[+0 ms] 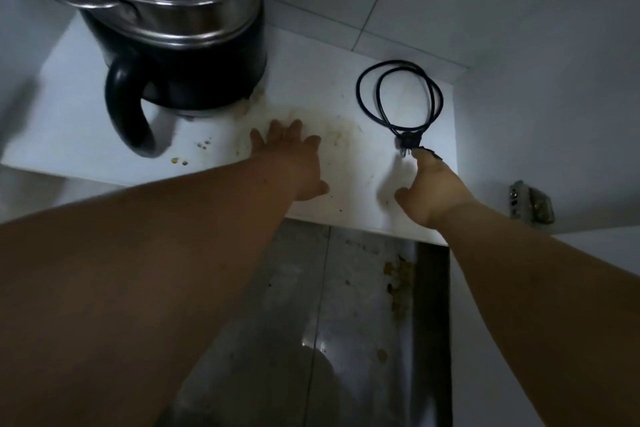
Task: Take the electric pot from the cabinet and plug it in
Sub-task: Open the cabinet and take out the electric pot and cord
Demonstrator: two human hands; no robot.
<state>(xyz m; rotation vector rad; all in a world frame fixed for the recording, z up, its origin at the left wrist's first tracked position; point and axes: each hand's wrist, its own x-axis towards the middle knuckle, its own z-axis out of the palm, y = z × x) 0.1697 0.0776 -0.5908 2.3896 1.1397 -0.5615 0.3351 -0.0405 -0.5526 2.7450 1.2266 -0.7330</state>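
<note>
The right hand (427, 189) pinches the plug end of the coiled power cord (398, 97), which lies just beyond its fingertips; the left hand (294, 159) rests flat and spread on the cabinet shelf (311, 55). The electric pot (180, 55) stands beyond and left of it. Better to lift the cord by the plug body, clear of the prongs

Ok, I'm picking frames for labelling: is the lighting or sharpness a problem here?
Head view: dim overall, brightest on the shelf near the cord; the pot handle is smeared by blur, the forearms are dark, wide-angle bending shows at the edges, and the plug by the right hand stays readable.
</note>
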